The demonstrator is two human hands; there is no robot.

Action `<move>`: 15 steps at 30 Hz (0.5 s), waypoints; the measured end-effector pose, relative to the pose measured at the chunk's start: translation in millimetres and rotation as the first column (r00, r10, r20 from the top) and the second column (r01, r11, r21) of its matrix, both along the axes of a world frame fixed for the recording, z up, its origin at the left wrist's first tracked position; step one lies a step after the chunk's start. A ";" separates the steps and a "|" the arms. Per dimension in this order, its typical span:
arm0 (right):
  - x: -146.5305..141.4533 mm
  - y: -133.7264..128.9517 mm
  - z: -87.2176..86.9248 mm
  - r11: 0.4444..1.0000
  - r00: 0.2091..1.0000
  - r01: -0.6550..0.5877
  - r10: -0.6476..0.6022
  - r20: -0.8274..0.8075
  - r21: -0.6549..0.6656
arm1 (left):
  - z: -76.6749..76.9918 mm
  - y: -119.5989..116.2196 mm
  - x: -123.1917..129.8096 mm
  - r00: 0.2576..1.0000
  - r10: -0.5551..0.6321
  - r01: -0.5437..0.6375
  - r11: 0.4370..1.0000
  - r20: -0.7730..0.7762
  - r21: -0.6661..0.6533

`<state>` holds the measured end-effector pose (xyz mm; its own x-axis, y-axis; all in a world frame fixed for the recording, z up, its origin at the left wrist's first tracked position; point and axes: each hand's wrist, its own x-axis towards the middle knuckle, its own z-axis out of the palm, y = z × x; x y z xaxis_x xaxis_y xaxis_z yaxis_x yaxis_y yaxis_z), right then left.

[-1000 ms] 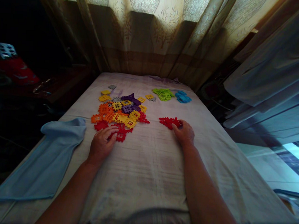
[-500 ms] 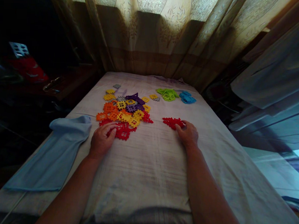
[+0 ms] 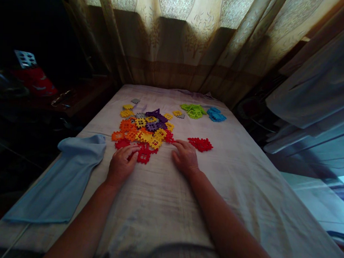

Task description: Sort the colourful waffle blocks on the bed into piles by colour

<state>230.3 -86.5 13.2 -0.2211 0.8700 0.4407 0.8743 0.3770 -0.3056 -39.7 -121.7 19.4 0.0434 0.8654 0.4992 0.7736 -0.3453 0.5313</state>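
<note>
R hand (image 3: 185,157) nr mixed pile (image 3: 145,133)

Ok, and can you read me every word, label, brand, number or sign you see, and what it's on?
No text can be read.
Interlocking plastic pieces: no lettering visible.
Pale blue spotted item, far left: marks too blurred to tell.
Curtain: leafy pattern, no lettering visible.

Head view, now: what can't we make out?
All head view:
Left hand: grip on the red pieces, hidden by its fingers.
Right hand: contact with the mixed pile, too small to tell.
Mixed pile: piece count, overlap hides lower ones.
Object at left edge: dark, blurred, cut off.
</note>
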 end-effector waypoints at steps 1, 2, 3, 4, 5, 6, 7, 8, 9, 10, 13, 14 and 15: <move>-7.0 0.8 -0.3 1.000 1.000 -0.005 0.005 0.013 -0.020 | -0.6 0.2 0.4 1.000 0.000 0.000 1.000 -0.003 0.003; -12.7 2.3 -0.6 0.999 1.000 0.007 -0.006 0.020 -0.036 | -1.2 0.4 0.8 1.000 0.001 -0.001 1.000 -0.004 0.007; -17.3 4.3 -0.9 0.998 0.999 0.033 -0.031 0.025 -0.051 | -1.8 0.6 1.2 1.000 0.000 0.000 1.000 -0.006 0.011; -20.8 6.7 -1.1 0.996 0.998 0.064 -0.063 0.029 -0.069 | -2.2 0.8 1.6 1.000 -0.001 0.001 1.000 -0.008 0.015; -23.4 9.0 -1.1 0.991 0.995 0.094 -0.092 0.034 -0.090 | -2.6 0.8 2.0 1.000 -0.002 0.002 1.000 -0.011 0.021; -25.2 11.1 -0.8 0.987 0.993 0.118 -0.114 0.041 -0.113 | -3.0 0.8 2.4 1.000 -0.006 0.006 1.000 -0.017 0.024; -26.4 12.8 -0.3 0.982 0.990 0.135 -0.130 0.048 -0.135 | -3.2 0.7 2.8 1.000 -0.009 0.009 1.000 -0.023 0.026; -27.1 14.0 0.4 0.978 0.989 0.143 -0.136 0.052 -0.153 | -3.5 0.5 3.2 1.000 -0.010 0.011 1.000 -0.028 0.028; -27.3 14.6 1.1 0.976 0.989 0.143 -0.136 0.053 -0.165 | -3.6 0.4 3.5 0.999 -0.011 0.012 0.999 -0.031 0.030; -27.1 14.8 1.7 0.975 0.990 0.138 -0.132 0.047 -0.171 | -3.6 0.2 3.7 0.999 -0.011 0.012 0.999 -0.032 0.033; -24.6 14.1 2.2 0.981 0.994 0.110 -0.109 0.011 -0.159 | -2.8 -0.4 4.2 0.999 -0.014 0.015 0.999 -0.028 0.046; -23.4 13.8 1.8 0.983 0.994 0.104 -0.105 -0.001 -0.152 | -2.3 -0.6 4.2 0.999 -0.017 0.018 0.999 -0.028 0.046; -22.2 13.6 1.2 0.984 0.994 0.103 -0.105 -0.010 -0.144 | -1.8 -0.8 4.2 0.999 -0.019 0.020 0.999 -0.027 0.043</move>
<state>208.1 -73.0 14.4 -0.1195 0.9421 0.3134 0.9005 0.2358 -0.3654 -35.5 -122.5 17.5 0.0737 0.8418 0.5347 0.7802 -0.3827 0.4949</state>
